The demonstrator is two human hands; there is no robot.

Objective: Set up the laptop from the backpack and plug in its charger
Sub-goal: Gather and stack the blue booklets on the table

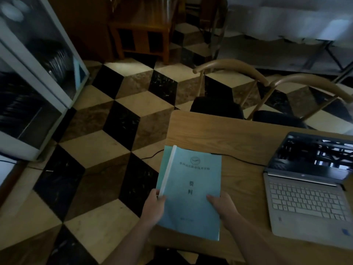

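Note:
A silver laptop [307, 196] stands with its lid up at the right of the wooden table [238, 134], its screen dark and reflecting. A black charger cable [244, 159] runs from the laptop's left side across the table, over the left edge and down to the floor. Both hands hold light blue booklets [193, 188] with a white spine over the table's left edge. My left hand [153, 206] grips the lower left by the spine. My right hand [224, 206] holds the lower right edge, thumb on the cover. No backpack is visible.
Two wooden chairs [233, 88] with dark seats stand at the table's far side. A white glass-fronted cabinet [38, 83] with stacked plates is at the left. The floor is cube-patterned tile. A wooden stand [141, 35] stands far back.

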